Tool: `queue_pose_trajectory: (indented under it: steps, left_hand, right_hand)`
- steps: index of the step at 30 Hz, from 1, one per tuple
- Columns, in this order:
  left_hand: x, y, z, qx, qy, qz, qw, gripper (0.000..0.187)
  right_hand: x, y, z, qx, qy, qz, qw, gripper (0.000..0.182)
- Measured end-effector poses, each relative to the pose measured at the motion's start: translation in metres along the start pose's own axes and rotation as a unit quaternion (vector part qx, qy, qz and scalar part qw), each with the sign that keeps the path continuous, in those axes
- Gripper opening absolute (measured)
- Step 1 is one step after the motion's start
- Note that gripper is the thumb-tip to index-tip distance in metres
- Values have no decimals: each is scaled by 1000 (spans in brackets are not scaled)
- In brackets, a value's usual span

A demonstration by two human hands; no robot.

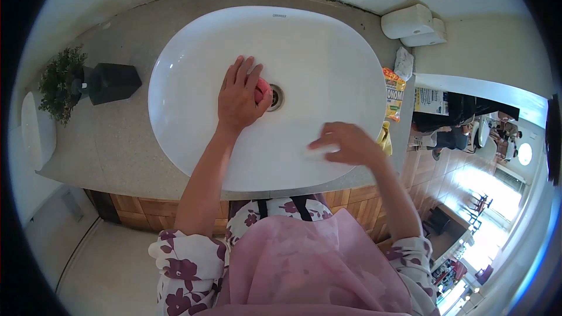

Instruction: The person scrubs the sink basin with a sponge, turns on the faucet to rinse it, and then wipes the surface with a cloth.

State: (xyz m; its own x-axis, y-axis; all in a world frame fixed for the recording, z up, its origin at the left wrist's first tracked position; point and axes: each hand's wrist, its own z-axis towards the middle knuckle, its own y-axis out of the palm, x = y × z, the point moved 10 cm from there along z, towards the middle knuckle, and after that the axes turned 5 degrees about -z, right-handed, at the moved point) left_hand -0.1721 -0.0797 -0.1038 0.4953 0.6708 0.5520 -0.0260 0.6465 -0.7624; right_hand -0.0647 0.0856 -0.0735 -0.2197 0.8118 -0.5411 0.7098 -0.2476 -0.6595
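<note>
A white oval sink basin (pixel 316 41) fills the middle of the view, with its metal drain (pixel 275 98) near the centre. Just left of the drain, my left hand (pixel 239 98) presses down over a crumpled pink cloth (pixel 262 90), most of which is hidden under the palm and fingers. My right hand (pixel 346 143) is above the basin's lower right part, its fingers curled around a small white object (pixel 319 151). Motion blurs that object, and its kind cannot be made out.
On the counter (pixel 111 158) at left stand a dark angular vase (pixel 114 82) and a leafy plant (pixel 63 82). Right of the basin lie a yellow packet (pixel 394 93) and a yellow cloth (pixel 384 138). White paper rolls (pixel 408 21) sit at the back right.
</note>
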Motion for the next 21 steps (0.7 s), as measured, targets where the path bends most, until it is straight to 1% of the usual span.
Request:
queue_pose_trajectory:
  steps: [1, 3, 5, 7, 8, 10, 11, 13, 14, 16, 17, 19, 20, 21]
  left_hand:
    - [-1, 0, -1, 1, 1, -1, 1000, 50]
    - [0, 0, -1, -3, 4, 0, 1000, 50]
    - [-1, 1, -1, -8, 0, 0, 1000, 49]
    - [-3, 3, -1, -6, -3, 2, 1000, 50]
    - [-4, 4, -1, -4, -4, 3, 1000, 51]
    - [-3, 3, -1, -7, -5, 2, 1000, 51]
    - [-2, 2, 0, -7, -2, 3, 1000, 51]
    - [-1, 1, 0, -9, -3, 1, 1000, 51]
    - [-2, 1, 0, -11, -5, 0, 1000, 51]
    - [-4, 3, 0, -12, -6, 1, 1000, 51]
    - [-5, 4, -2, -13, -10, 0, 1000, 52]
    - [-5, 5, -1, -14, -11, -3, 1000, 52]
    - [-5, 5, -1, -14, -12, -5, 1000, 53]
    - [-5, 4, -1, -15, -15, -6, 1000, 53]
  right_hand:
    - [-11, 7, 12, 2, -1, -1, 1000, 40]
    - [-40, 21, 23, -5, -68, 102, 992, 40]
    - [-27, 12, 9, -19, -65, 107, 992, 41]
    - [14, 7, -13, -85, -19, 53, 995, 43]
    - [23, 0, -20, -88, -19, 54, 994, 43]
    - [48, -9, -29, -94, 56, 51, 993, 39]
    - [41, -1, -20, -95, 56, 51, 993, 39]
    - [-15, 14, 13, -48, -85, 64, 993, 46]
    - [-26, 19, 21, -46, -86, 64, 993, 46]
    - [-46, 23, 31, -43, -110, 154, 981, 46]
    - [-37, 19, 26, -43, -110, 156, 981, 46]
    - [3, 16, 3, -107, -80, 100, 986, 45]
    - [13, 7, -9, -111, -79, 100, 986, 45]
    - [32, 1, -22, -138, -15, 113, 984, 45]
